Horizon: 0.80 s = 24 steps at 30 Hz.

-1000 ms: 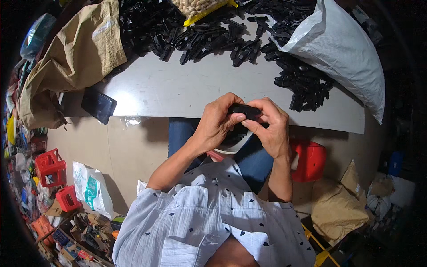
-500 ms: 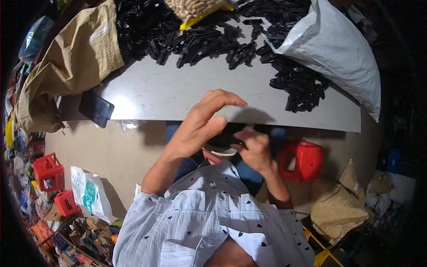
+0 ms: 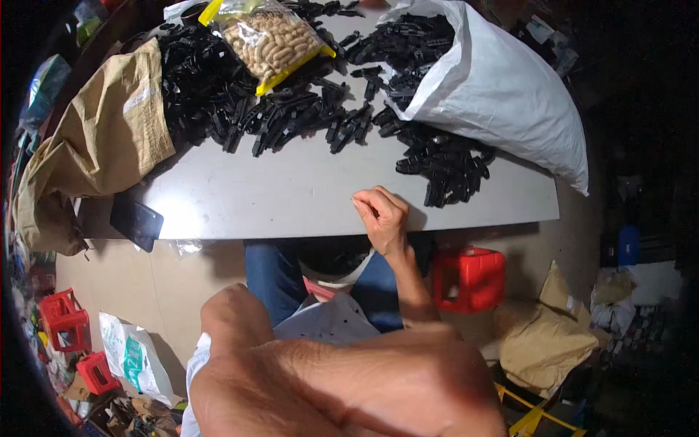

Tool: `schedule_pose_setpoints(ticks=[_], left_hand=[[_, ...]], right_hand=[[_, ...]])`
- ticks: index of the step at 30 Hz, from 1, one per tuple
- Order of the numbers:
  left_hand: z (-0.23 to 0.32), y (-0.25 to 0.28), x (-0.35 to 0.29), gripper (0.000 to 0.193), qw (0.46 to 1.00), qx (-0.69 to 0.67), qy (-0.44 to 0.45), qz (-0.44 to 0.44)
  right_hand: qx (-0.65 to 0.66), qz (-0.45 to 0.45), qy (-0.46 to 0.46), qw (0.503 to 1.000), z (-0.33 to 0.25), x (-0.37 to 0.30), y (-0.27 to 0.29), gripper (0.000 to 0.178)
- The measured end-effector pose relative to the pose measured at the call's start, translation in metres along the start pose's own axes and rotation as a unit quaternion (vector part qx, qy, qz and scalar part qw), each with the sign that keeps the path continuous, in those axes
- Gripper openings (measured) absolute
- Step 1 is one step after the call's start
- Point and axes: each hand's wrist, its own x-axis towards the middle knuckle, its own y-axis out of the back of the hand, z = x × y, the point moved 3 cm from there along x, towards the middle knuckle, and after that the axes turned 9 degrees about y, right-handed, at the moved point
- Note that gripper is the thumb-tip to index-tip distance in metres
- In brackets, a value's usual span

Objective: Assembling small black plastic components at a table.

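Observation:
My right hand (image 3: pixel 384 216) is over the front part of the table, its fingers curled against the thumb. Whatever it may hold does not show. My left arm is raised close to the camera, bent at the elbow and crossing my chest to the right. The left hand (image 3: pixel 459 379) at its end is blurred and its fingers cannot be made out. Beyond the right hand lies a small pile of black plastic pieces (image 3: pixel 444 171). A larger heap of the same black pieces (image 3: pixel 291 116) spreads along the far side of the table.
The pale table (image 3: pixel 284 197) bears a clear bag of peanuts (image 3: pixel 273 44), a white woven sack (image 3: pixel 502 87), a brown sack (image 3: pixel 95 124) and a dark phone (image 3: pixel 137 224). A red stool (image 3: pixel 470 277) stands at the right. A white container (image 3: pixel 342 275) sits between my knees.
My left hand has swung up from the table's edge toward the camera and right. My right hand has moved forward over the tabletop. The view has tilted, bringing more of the table's far side in.

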Motion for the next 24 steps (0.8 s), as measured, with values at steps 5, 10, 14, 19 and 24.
schedule_pose_setpoints(ticks=[5, 10, 14, 19, 24], left_hand=[[0.022, -0.002, 0.003, 0.056, 1.000, 0.000, -0.014, 0.003], [0.035, -0.011, 0.004, 0.055, 1.000, -0.010, -0.005, 0.005], [0.046, -0.017, -0.001, 0.054, 0.999, -0.032, 0.010, 0.008], [0.057, -0.025, -0.006, 0.053, 0.998, -0.056, 0.036, 0.010], [0.065, -0.035, -0.010, 0.053, 0.995, -0.083, 0.058, 0.007]], right_hand=[[0.018, -0.020, -0.072, 0.997, -0.003, 0.000, -0.003, 0.007], [0.032, -0.012, -0.071, 0.997, 0.001, -0.004, -0.002, 0.007], [0.014, -0.006, -0.051, 0.999, 0.000, -0.001, -0.003, 0.008], [0.016, -0.007, -0.052, 0.998, -0.001, 0.001, -0.002, 0.008], [0.014, -0.008, -0.060, 0.998, -0.001, 0.000, -0.002, 0.008]])
